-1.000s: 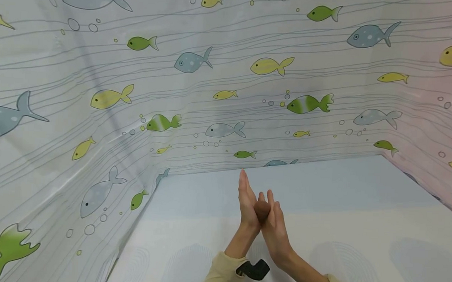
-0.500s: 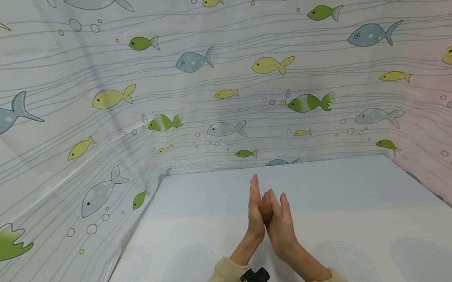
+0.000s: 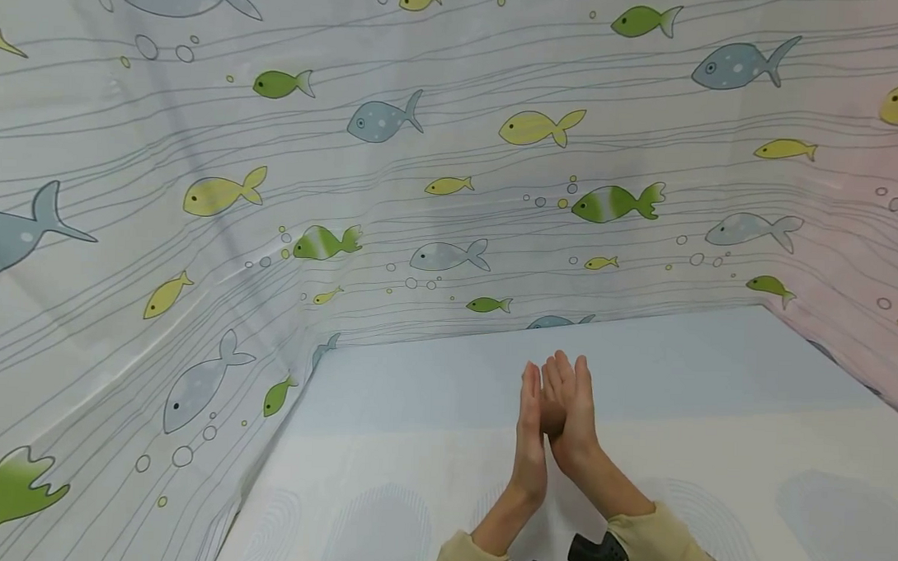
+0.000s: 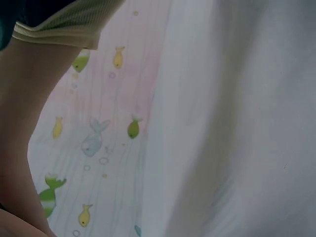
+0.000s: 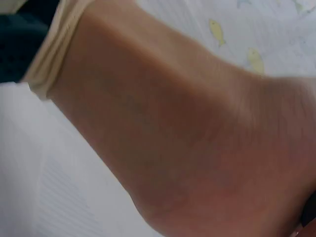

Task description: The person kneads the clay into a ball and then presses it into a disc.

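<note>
In the head view a small round brown ball sits between the two palms; its material cannot be made out. My left hand stands upright, fingers straight, its palm against the ball's left side. Facing it, my right hand touches the ball from the right with extended fingers. Both hands are raised above the white surface. The left wrist view shows a bare wrist and a cuff, without the ball. A blurred wrist fills much of the right wrist view.
A white and pale blue patterned table surface spreads below the hands. Behind and beside it hangs a white sheet printed with fish. Black wrist devices sit at the beige sleeves.
Both hands have shifted to the right with the ball between them. The palms have slid against each other, the right hand moving up and forward relative to the left.
</note>
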Tool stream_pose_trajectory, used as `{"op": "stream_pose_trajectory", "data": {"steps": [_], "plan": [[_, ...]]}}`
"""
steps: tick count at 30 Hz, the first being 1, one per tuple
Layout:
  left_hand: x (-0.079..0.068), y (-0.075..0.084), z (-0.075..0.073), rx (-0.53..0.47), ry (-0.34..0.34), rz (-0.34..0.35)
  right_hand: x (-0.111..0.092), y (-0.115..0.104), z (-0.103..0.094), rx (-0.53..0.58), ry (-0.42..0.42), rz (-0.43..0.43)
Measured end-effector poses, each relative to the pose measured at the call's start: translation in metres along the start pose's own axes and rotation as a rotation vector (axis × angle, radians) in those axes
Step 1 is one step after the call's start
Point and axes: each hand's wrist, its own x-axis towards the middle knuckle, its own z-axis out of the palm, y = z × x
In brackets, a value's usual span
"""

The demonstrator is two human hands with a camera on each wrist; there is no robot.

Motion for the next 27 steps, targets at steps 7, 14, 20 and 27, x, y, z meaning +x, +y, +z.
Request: {"op": "stream_pose_trajectory", "data": {"steps": [7,14,20,27], "plan": [[-0.005,0.009,0.0,0.056,-0.024,-0.009,0.011,0.002,-0.01,-0.038,-0.034,-0.025],[-0.008,0.02,0.003,0.071,-0.045,0.026,0.016,0.006,-0.025,-0.049,-0.06,-0.042],[-0.006,0.025,0.007,0.092,-0.014,-0.024,0.005,0.011,-0.026,-0.027,-0.111,-0.025],[0.003,0.013,0.002,-0.021,0.165,-0.193,-0.011,0.024,-0.011,-0.288,-0.159,-0.082]]}}
